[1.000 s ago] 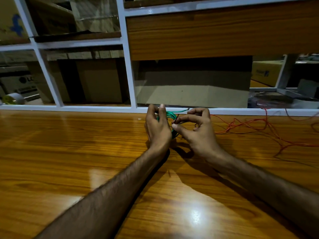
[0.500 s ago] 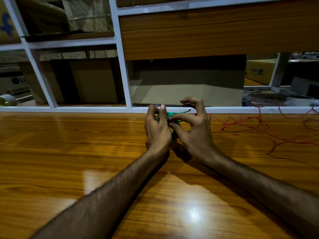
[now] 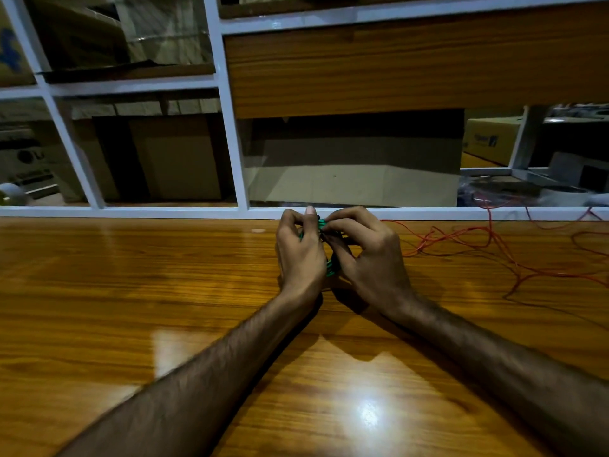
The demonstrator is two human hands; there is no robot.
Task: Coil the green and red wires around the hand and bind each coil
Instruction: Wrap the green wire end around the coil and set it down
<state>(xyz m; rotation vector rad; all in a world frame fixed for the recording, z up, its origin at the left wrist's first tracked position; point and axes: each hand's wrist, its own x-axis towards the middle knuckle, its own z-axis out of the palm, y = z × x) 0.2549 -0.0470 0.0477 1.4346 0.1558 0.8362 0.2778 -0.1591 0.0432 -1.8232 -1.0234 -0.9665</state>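
Green wire coil pinned between both grips, long axis running away from the body. Left hand clenched round the loops; right hand pinching strands at the far end. Red wire sprawling loose on the counter, right of the coil. Nothing standing between.

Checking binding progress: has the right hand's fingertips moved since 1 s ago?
Yes. The right hand closed leftward onto the green wire, fingertips now nearer the white frame rail.
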